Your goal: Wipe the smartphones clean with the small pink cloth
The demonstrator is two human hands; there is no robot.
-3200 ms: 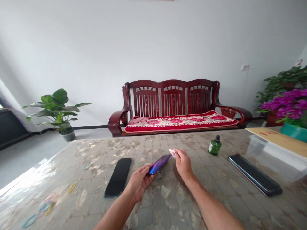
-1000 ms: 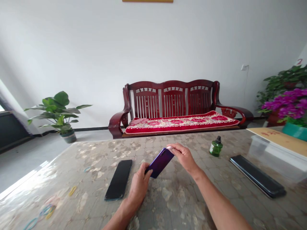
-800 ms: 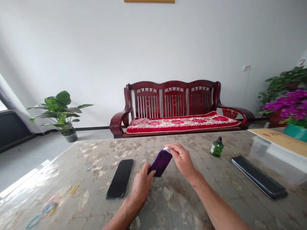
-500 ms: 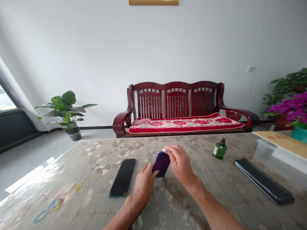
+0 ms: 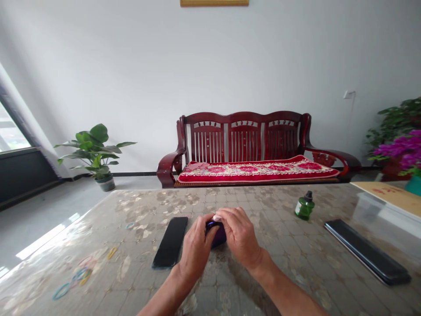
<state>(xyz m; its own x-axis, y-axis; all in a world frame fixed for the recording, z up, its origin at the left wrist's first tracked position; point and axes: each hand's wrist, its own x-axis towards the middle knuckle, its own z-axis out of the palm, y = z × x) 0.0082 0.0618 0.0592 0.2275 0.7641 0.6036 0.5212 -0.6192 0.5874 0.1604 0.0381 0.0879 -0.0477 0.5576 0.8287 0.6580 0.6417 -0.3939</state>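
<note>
A purple phone point(image 5: 217, 233) stands nearly on end on the patterned table point(image 5: 296, 245), mostly hidden between my two hands. My left hand point(image 5: 195, 249) grips its left side with curled fingers. My right hand point(image 5: 239, 236) covers its right side and top, fingers closed over the upper edge, with a small pale thing point(image 5: 217, 217) at the fingertips. A black phone point(image 5: 171, 241) lies flat just left of my left hand.
A green bottle point(image 5: 304, 206) stands at the right. A long black device point(image 5: 366, 250) lies further right beside a clear box point(image 5: 378, 210). Coloured rubber bands point(image 5: 75, 278) are scattered at the left. A red wooden bench point(image 5: 250, 151) and potted plants stand behind.
The purple phone was tipped up from a slant until it stands nearly upright, and both hands closed in around it. The view has shifted slightly to the left.
</note>
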